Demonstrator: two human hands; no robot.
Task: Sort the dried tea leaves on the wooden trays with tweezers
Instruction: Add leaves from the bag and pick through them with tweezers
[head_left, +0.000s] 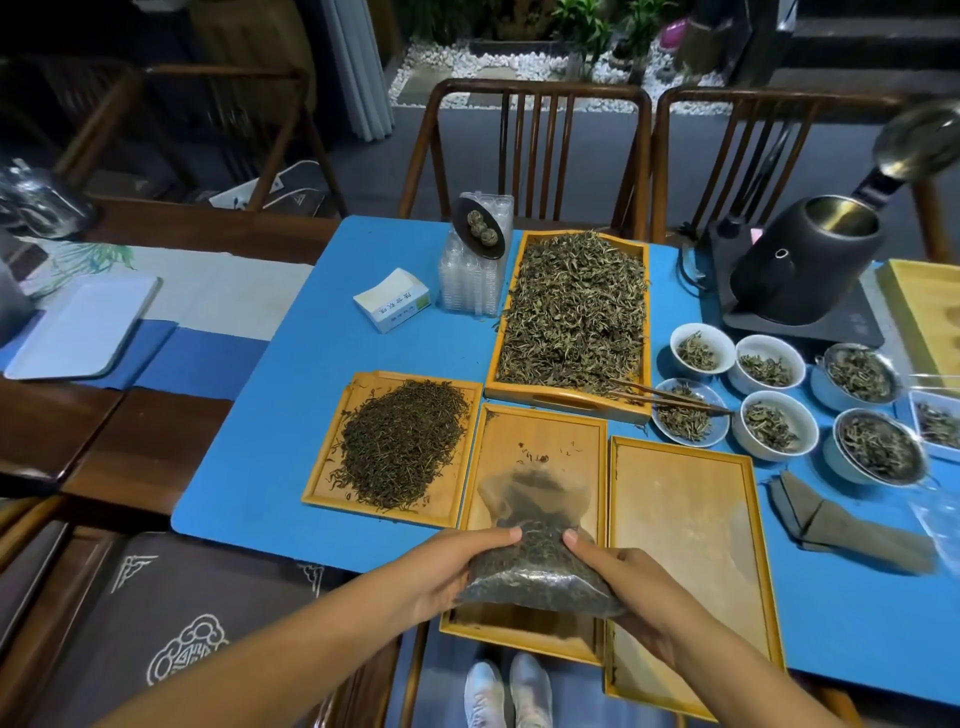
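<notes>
Blue mat (291, 415) covers the table under all trays. Far tray (571, 397), the largest with a handle cutout, is heaped with pale green-grey tea leaves (574, 312). Right near tray (691, 566) lies bare apart from dust, touching the middle near tray (540, 431) along its left rim. Left tray (332, 457) holds a mound of dark leaves (402, 444), set just beside the middle tray. Black kettle (810, 265) stands at far right on its base, lid up. Clear bag (537, 561) of dark leaves is held over the near end of the middle tray, its open mouth pointing away; a few loose leaves lie on the tray beyond it. Left hand (457, 569) grips the bag's left side, thumb on top; right hand (628, 587) grips its right side, thumb likewise on top; both are closed on the bag. Six bowls (774, 426) with small portions of leaves sit right of the far tray. Grey cloth (852, 525) lies folded right of the near tray. Tweezers (670, 396), wooden, rest across the far tray's near right corner and onto a bowl, touched by neither hand. White box (392, 300) sits far left on the mat.
</notes>
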